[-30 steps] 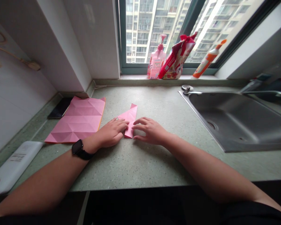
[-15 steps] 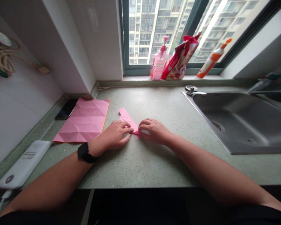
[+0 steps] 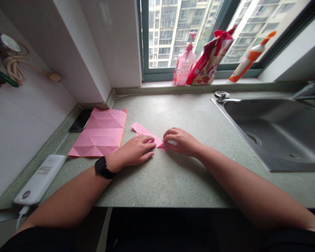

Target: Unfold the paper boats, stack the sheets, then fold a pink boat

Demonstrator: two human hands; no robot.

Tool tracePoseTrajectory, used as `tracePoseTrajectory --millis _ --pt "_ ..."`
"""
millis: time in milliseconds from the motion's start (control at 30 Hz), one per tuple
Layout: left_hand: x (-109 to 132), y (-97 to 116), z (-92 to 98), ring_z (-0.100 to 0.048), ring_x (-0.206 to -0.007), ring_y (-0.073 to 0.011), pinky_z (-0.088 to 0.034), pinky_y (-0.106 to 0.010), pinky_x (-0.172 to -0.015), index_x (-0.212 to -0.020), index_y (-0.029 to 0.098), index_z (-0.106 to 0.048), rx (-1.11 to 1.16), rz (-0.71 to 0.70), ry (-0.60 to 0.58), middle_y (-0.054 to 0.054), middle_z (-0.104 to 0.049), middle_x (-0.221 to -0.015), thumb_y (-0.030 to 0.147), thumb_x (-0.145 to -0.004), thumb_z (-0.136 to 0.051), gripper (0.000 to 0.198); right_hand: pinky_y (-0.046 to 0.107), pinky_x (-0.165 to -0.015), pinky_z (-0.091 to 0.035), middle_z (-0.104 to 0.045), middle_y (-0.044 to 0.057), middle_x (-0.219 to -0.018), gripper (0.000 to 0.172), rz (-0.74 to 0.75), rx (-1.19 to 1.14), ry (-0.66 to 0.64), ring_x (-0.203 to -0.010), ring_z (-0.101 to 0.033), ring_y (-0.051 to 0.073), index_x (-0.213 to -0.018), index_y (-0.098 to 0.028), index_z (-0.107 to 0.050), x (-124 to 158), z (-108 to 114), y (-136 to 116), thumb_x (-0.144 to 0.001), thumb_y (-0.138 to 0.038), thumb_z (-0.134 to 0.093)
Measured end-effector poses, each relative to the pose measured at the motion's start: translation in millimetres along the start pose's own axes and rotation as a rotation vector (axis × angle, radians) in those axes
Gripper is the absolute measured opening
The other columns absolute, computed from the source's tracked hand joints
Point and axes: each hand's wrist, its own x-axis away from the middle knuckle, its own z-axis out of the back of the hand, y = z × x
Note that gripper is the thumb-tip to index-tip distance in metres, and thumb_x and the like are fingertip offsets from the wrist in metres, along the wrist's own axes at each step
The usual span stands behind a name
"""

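A small folded pink paper strip (image 3: pixel 144 131) lies on the green speckled counter (image 3: pixel 173 175), pointing away to the left. My left hand (image 3: pixel 136 151), with a black watch on the wrist, rests on its near end with fingers curled down on the paper. My right hand (image 3: pixel 182 140) meets it from the right, fingertips pinched on the same end of the strip. Both hands press the paper against the counter.
A larger creased pink sheet (image 3: pixel 102 132) lies left of the hands, a dark phone (image 3: pixel 81 120) behind it. A white power bank (image 3: pixel 39 179) sits at the front left. A steel sink (image 3: pixel 278 133) is on the right. A soap pump (image 3: pixel 183 66), red bag (image 3: pixel 210 59) and orange bottle (image 3: pixel 249 57) stand on the sill.
The folded strip has been turned from leaning right to pointing left and narrowed. Both hands have closed onto its near end. The view has shifted a little to the left.
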Motion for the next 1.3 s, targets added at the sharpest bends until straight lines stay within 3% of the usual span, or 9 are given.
tracePoseTrajectory --millis 333,567,767,1067,1300 --pt "-0.5 10.6 -2.4 -0.064 -0.126 -0.0326 -0.052 -0.050 -0.111 -0.139 0.021 -0.069 -0.118 0.005 -0.039 -0.015 -0.069 -0.141 0.036 -0.106 -0.066 0.036 0.044 -0.095 -0.054 -0.077 0.008 -0.113 0.008 -0.087 0.078 0.022 -0.103 -0.069 0.026 -0.095 -0.026 -0.079 -1.5 -3.2 1.0 -0.097 -0.020 -0.075" --pt "0.0 11.5 -13.5 -0.055 -0.144 -0.0374 -0.044 -0.056 -0.123 -0.149 0.018 -0.061 -0.146 0.060 -0.019 -0.019 -0.063 -0.153 0.044 -0.108 -0.063 0.049 0.047 -0.102 -0.053 -0.075 0.009 -0.118 0.008 -0.130 0.098 0.061 -0.109 -0.067 0.028 -0.094 -0.027 -0.079 -2.5 -10.1 6.9 -0.100 -0.025 -0.073" --pt "-0.7 7.2 -18.6 -0.052 -0.152 -0.0336 -0.043 -0.051 -0.127 -0.157 0.017 -0.054 -0.070 0.018 -0.015 -0.019 -0.057 -0.162 0.044 -0.111 -0.059 0.054 0.046 -0.102 -0.054 -0.074 0.010 -0.118 0.008 -0.162 0.089 0.072 -0.109 -0.068 0.028 -0.103 -0.027 -0.079 -2.4 -14.9 8.8 -0.100 -0.026 -0.073" --pt "-2.0 7.1 -15.1 -0.054 -0.150 -0.0345 -0.047 -0.056 -0.124 -0.152 0.023 -0.062 -0.018 0.011 -0.007 -0.017 -0.060 -0.158 0.042 -0.112 -0.058 0.045 0.049 -0.106 -0.055 -0.074 0.011 -0.124 0.016 -0.197 0.062 0.059 -0.115 -0.068 0.029 -0.114 -0.028 -0.080 -2.5 -16.1 5.8 -0.099 -0.032 -0.077" --pt "-3.1 5.2 -13.5 -0.055 -0.149 -0.0338 -0.049 -0.056 -0.123 -0.147 0.025 -0.066 0.036 0.008 0.004 -0.016 -0.063 -0.155 0.039 -0.110 -0.063 0.040 0.056 -0.117 -0.052 -0.066 0.013 -0.144 0.030 -0.241 0.029 0.100 -0.135 -0.063 0.034 -0.123 -0.030 -0.076 -0.7 -27.8 6.4 -0.095 -0.038 -0.083"
